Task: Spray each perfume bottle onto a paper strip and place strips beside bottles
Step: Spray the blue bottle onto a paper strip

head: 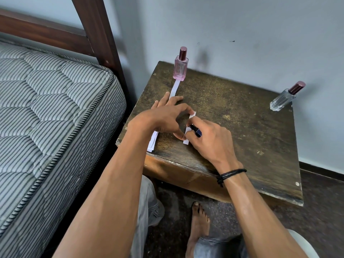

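A pink perfume bottle (180, 67) with a dark rose cap stands at the table's far left, and a white paper strip (174, 89) lies on the table right in front of it. A clear bottle (284, 98) with the same kind of cap stands at the far right corner. My right hand (212, 138) grips a dark pen (195, 130), its tip on a second paper strip (188, 130) lying mid-table. My left hand (167, 116) rests with fingers spread, thumb and forefinger pinning that strip. More strips (153, 141) lie under my left wrist at the table's left edge.
The worn wooden table (242, 127) stands against a pale wall. A striped mattress (46, 108) on a dark wooden bed frame (100, 34) flanks its left side. My bare foot (199, 220) and grey trouser legs are on the dark floor below.
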